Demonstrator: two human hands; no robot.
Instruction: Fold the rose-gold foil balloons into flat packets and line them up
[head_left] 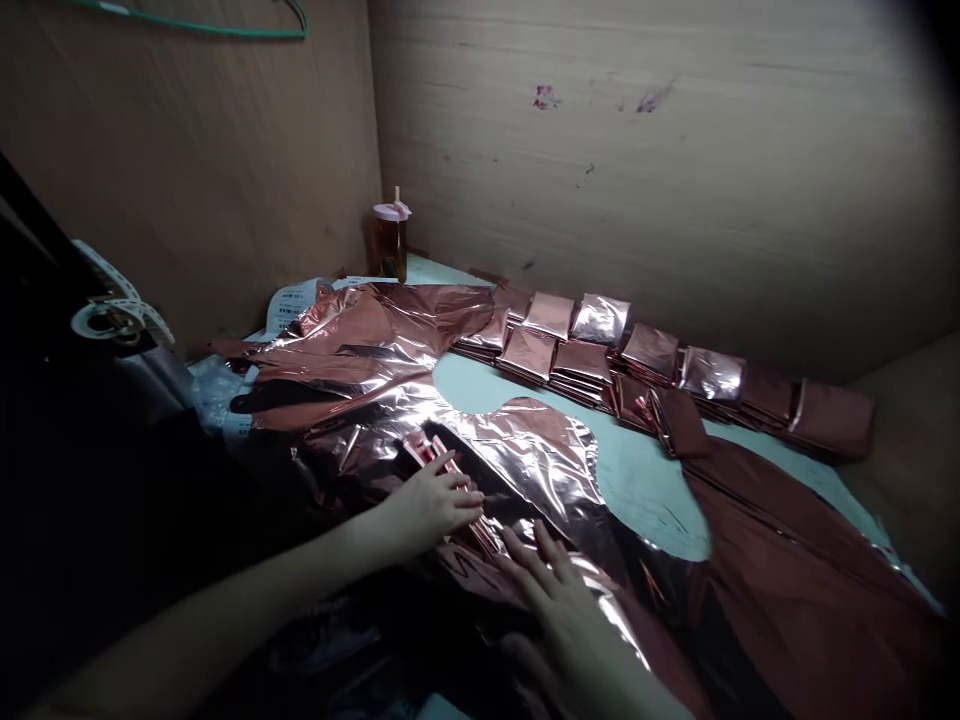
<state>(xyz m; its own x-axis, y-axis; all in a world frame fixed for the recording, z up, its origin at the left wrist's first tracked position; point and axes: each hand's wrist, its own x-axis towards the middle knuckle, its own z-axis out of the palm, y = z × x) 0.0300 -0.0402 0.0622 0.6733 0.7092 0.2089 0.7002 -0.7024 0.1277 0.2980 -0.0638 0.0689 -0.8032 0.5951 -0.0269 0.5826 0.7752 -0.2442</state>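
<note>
My left hand (431, 505) lies with fingers stretched over a narrow folded strip of rose-gold foil (487, 535). To the right, my right hand (559, 605) is spread open, its fingertips close to the strip's lower end; its thumb is blurred. Beneath both hands is a large shiny rose-gold foil sheet (525, 450) with curved edges, like a flat, uninflated foil balloon. Another part of the foil (397, 330) stretches away at the upper left. Shadow hides the sheet's near edge.
Folded foil packets (581, 362) stand in stacked rows along the back wall. More foil (780, 540) covers the right side of the pale table (645, 490). A lidded cup (391, 245) with a straw stands in the back corner, near printed labels (291, 303). A tape roll (105, 320) hangs left.
</note>
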